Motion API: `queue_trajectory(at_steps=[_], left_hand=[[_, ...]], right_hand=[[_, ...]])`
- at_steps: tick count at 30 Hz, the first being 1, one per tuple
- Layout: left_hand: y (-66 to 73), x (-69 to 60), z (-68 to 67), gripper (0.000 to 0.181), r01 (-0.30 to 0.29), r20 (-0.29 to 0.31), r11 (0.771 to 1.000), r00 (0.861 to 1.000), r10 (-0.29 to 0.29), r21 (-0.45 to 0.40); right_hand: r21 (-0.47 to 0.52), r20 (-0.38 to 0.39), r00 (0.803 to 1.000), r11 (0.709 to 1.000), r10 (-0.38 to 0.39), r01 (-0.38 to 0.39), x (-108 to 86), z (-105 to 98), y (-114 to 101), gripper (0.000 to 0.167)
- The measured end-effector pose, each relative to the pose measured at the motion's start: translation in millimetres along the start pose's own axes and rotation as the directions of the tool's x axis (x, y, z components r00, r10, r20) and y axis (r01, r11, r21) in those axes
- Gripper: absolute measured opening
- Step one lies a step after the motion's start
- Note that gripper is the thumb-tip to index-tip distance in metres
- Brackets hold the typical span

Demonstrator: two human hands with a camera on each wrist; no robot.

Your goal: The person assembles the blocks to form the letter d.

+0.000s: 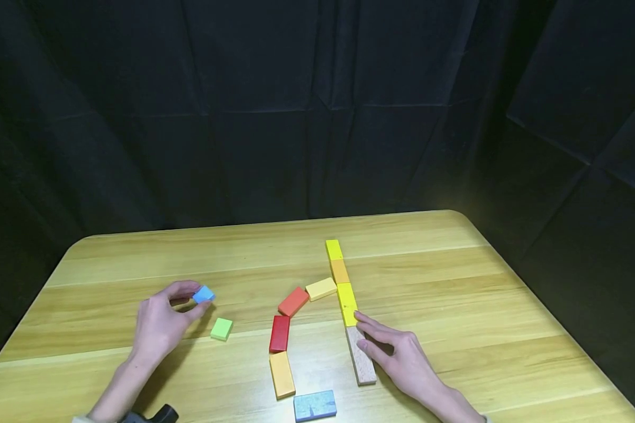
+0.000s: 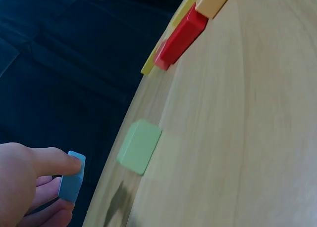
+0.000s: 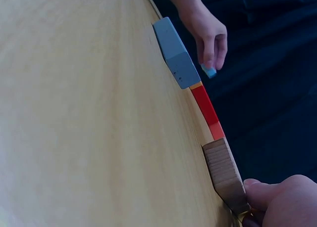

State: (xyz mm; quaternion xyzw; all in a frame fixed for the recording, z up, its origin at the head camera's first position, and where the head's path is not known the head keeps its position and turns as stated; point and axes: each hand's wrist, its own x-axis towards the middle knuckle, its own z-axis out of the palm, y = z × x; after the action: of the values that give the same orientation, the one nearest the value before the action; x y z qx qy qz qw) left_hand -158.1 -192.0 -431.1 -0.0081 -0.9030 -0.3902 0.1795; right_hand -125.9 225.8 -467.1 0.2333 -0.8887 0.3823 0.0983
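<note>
My left hand point(image 1: 161, 326) holds a small blue block point(image 1: 204, 294) between thumb and fingers, above the table. In the left wrist view the blue block point(image 2: 73, 180) is pinched at its edges. Just right of that hand a light green block point(image 1: 221, 329) lies on the wood. My right hand point(image 1: 402, 355) rests by a straight line of blocks, its thumb on the speckled wooden block point(image 1: 361, 361) and its fingertips beside a yellow block point(image 1: 347, 302). In the right wrist view the thumb touches the wooden block point(image 3: 225, 170); the other fingers are mostly hidden.
An arc of blocks curves left of the line: a cream block point(image 1: 321, 288), a lighter red block point(image 1: 293, 301), a red block point(image 1: 279, 333) and a pale orange block point(image 1: 282, 376). Near the front lies a marbled blue block point(image 1: 314, 405). A dark curtain point(image 1: 254, 164) hangs behind the table point(image 1: 481, 305).
</note>
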Motion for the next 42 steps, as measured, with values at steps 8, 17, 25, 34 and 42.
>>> queue_trajectory(at_steps=[8, 17, 25, 34, 42], left_hand=[[12.8, -6.4, 6.0, 0.029, 0.005, 0.029, 0.998, 1.000, -0.003, -0.062], [30.4, -16.7, 20.0, 0.029, -0.073, 0.047, 0.992, 0.996, 0.078, -0.105], [46.1, -29.0, 33.8, 0.030, -0.134, 0.062, 0.980, 0.988, 0.144, -0.144], [66.2, -47.3, 49.4, 0.038, -0.169, 0.106, 0.964, 0.975, 0.194, -0.205], [86.3, -66.1, 59.4, 0.040, -0.147, 0.203, 0.952, 0.957, 0.206, -0.269]], right_hand=[[-0.006, -0.002, 1.000, 1.000, -0.003, 0.003, 0.4, 1.0, 1.0, 0.035], [0.005, 0.003, 1.000, 1.000, 0.003, -0.003, 1.1, 0.8, 0.7, 0.036], [0.012, 0.011, 1.000, 1.000, 0.016, -0.017, 1.4, -0.1, 0.7, 0.037], [-0.013, -0.005, 1.000, 1.000, 0.007, -0.007, 1.9, 0.1, 1.2, 0.036], [-0.014, -0.005, 1.000, 1.000, 0.007, -0.007, 2.6, 0.2, 0.8, 0.036]])
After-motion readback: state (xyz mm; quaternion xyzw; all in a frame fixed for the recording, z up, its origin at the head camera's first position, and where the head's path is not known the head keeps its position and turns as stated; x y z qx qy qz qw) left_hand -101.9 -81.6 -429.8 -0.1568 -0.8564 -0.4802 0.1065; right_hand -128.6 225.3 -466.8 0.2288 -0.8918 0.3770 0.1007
